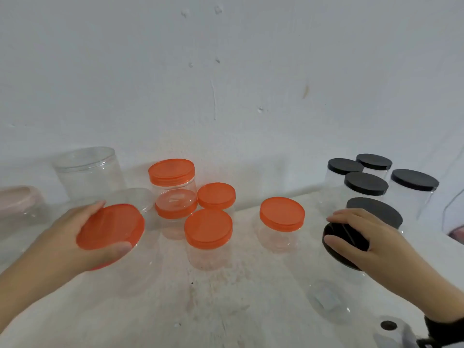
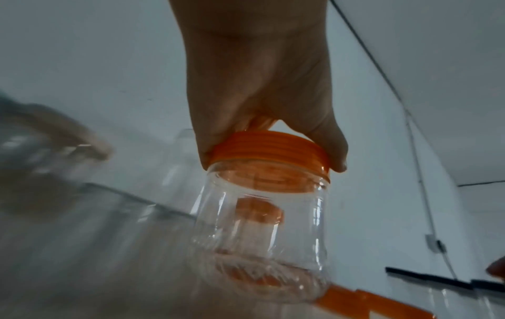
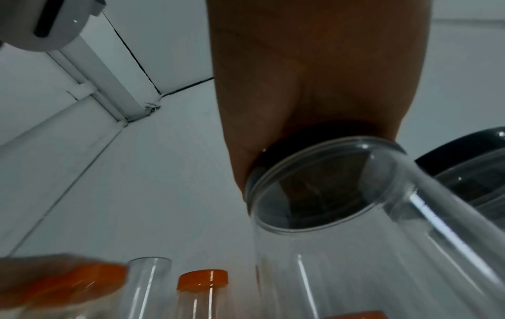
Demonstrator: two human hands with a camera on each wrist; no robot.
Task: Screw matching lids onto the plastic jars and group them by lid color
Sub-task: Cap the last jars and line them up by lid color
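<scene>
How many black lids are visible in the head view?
6. Four round black lids on clear plastic jars at back right, one nearer, one under the right hand. Others may be hidden.

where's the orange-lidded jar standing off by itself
In the head view, the lone orange-lidded jar stands mid-table, between the orange group on its left and the right hand.

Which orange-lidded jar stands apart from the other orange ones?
The orange-lidded jar alone mid-table, between the orange cluster and the black-lidded jars.
</scene>
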